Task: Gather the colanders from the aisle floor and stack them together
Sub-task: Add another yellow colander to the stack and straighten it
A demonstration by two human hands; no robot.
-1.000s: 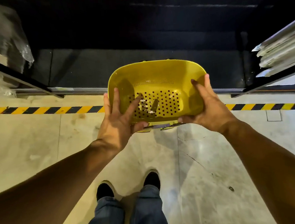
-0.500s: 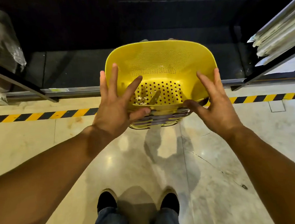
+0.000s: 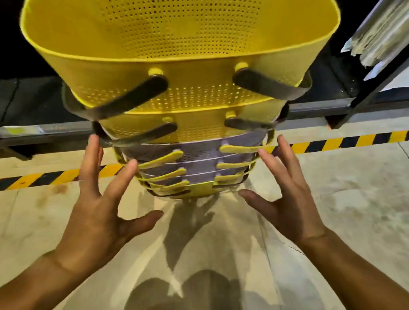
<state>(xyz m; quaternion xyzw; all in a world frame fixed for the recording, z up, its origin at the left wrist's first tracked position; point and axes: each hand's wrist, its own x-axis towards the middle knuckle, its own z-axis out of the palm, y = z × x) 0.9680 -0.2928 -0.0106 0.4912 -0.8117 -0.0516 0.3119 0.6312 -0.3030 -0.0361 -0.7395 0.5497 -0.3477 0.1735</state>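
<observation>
A tall stack of nested colanders [image 3: 186, 95] stands on the aisle floor and fills the upper middle of the view. The top two are yellow with dark handles. Below them sit several grey colanders [image 3: 198, 150] with yellow handles. My left hand [image 3: 100, 212] hovers at the stack's lower left, fingers spread, fingertips close to or just touching the lower rims. On the lower right, my right hand [image 3: 285, 197] mirrors it, also spread. Neither hand closes around anything.
A yellow-and-black hazard stripe [image 3: 344, 142] runs across the pale concrete floor [image 3: 349, 204] behind the stack. A dark low shelf with a metal rail [image 3: 37, 131] lies beyond it. Wrapped flat goods [image 3: 384, 25] stick out from the shelf at the upper right.
The view has dropped low and close to the stack. Both hands have let go of the top yellow colander, now seated on the stack, and moved down beside the lower colanders.
</observation>
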